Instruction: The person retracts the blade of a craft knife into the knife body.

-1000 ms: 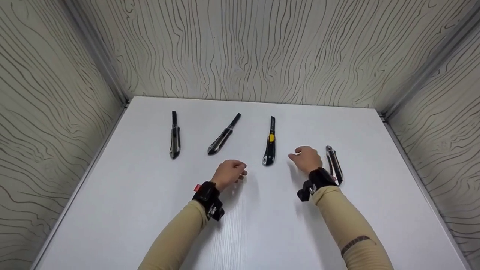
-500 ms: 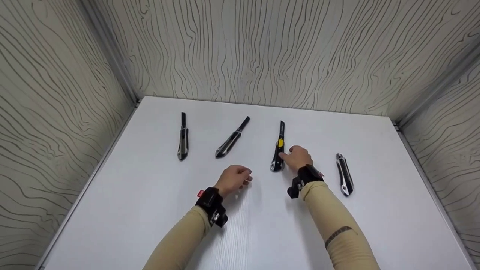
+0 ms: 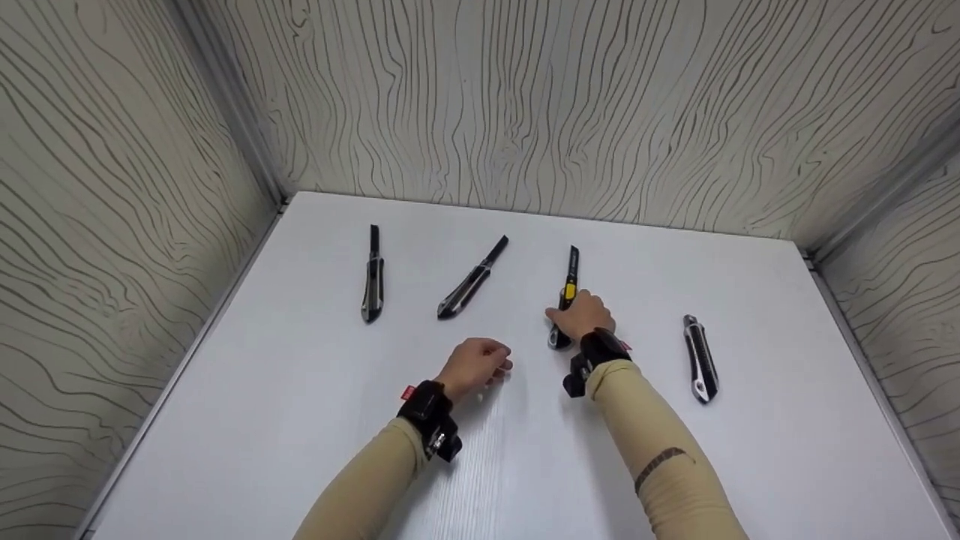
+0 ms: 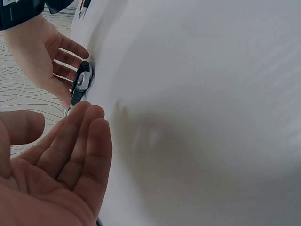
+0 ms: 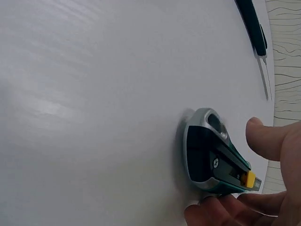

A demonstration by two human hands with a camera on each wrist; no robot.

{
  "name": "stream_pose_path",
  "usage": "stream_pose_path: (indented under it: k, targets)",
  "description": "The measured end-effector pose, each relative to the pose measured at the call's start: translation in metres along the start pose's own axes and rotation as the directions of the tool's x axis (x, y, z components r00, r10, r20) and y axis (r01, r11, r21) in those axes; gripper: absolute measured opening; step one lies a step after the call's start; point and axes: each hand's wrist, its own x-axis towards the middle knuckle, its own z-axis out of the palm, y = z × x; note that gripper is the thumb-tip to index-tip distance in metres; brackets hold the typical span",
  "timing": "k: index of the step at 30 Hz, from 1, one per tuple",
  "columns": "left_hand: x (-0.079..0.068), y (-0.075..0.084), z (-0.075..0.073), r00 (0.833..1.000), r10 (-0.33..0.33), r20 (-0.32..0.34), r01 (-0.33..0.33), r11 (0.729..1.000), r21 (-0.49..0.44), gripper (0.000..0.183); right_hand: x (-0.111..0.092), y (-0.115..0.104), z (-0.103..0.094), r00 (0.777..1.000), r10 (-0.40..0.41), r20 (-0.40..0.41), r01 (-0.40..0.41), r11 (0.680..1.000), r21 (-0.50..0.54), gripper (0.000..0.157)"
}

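My right hand [image 3: 583,315] is over the handle of a black utility knife [image 3: 573,270] with a yellow slider, its blade extended toward the back wall. In the right wrist view, the fingers [image 5: 211,212] lie along one side of that knife's handle [image 5: 200,150], while the thumb [image 5: 265,141] stands apart from it on the other side. My left hand [image 3: 474,364] hovers to the left, palm inward, its fingers [image 4: 96,155] loosely extended and holding nothing. Both wrists wear black camera straps.
Two more utility knives with blades out lie on the white table [image 3: 300,420]: one upright at far left [image 3: 373,281], another slanted [image 3: 471,281]. A fourth-looking knife, blade retracted [image 3: 701,360], lies right of my right arm. Wood-patterned walls [image 3: 510,97] enclose the back and sides.
My right hand has moved left from beside the rightmost knife onto the yellow-slider knife. My left hand has stayed in about the same place. The head view has shifted slightly.
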Motion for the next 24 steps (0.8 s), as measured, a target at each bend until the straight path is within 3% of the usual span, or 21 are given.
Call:
stream_pose_path:
  k: [14, 24]
  targets:
    - [-0.001, -0.004, 0.002, 1.000, 0.019, 0.011, -0.019, 1.000, 0.016, 0.032, 0.003, 0.005, 0.005, 0.999, -0.029, -0.034, 0.029, 1.000, 0.002, 0.028]
    - [-0.001, -0.001, 0.005, 1.000, 0.022, 0.017, -0.022, 1.000, 0.015, 0.031, -0.007, 0.004, -0.008, 0.999, -0.042, -0.033, 0.042, 0.999, 0.016, 0.031]
